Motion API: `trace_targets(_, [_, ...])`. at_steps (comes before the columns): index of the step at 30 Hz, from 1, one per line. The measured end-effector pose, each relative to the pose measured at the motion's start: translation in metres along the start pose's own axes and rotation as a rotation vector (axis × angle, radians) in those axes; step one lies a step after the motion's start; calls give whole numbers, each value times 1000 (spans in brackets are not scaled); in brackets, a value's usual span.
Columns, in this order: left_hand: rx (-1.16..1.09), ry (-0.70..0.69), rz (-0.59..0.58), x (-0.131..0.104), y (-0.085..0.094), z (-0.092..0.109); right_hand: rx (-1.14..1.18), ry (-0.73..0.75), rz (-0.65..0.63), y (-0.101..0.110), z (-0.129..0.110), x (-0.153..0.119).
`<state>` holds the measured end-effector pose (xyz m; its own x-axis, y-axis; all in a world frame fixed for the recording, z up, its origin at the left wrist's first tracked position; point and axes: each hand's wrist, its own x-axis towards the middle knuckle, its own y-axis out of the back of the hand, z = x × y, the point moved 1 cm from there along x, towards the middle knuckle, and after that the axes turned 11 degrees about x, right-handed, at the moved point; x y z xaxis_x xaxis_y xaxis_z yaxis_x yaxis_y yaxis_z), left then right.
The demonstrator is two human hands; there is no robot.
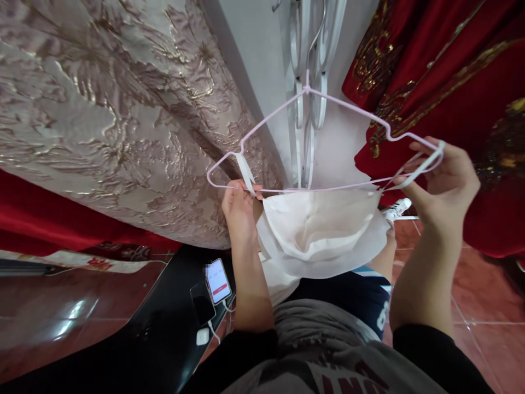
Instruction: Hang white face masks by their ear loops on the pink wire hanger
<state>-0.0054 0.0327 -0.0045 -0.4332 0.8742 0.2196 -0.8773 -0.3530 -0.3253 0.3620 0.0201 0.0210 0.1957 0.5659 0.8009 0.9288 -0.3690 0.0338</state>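
A pale pink clothes hanger (348,102) hangs by its hook in front of a white rack. Below its bottom bar is a white garment (328,230), partly across my lap, with a strap at each side. The left strap (245,172) loops over the hanger's notch, and my left hand (243,213) pinches the bottom bar and strap there. At the other end, my right hand (447,175) is closed around the hanger's corner, where the right strap (422,167) passes over it. The garment's lower folds drop out of sight beneath my arms.
Embossed beige fabric (123,120) hangs at left, and red gowns with gold trim (410,71) at right. White looped rack pieces (297,109) stand against the wall. Two phones (219,280) with cables and a white charger (202,336) lie on a black bench (135,345).
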Motion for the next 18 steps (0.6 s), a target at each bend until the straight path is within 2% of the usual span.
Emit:
trace_targets(2, [16,7,15,2,1,2,-84,-12,-59,-15,-17,12])
trace_targets(5, [46,23,21,3,4,6,-243,90,-88,-34,-44,31])
trace_targets(9, [52,48,-10,3,9,12,-366,156,-126,-43,-65,39])
trace_targets(15, [13,56,2,1,10,15,-554,-34,-199,-43,-75,37])
trace_targets(18, [15,45,-9,-1,9,11,-502,-90,-200,-48,-78,41])
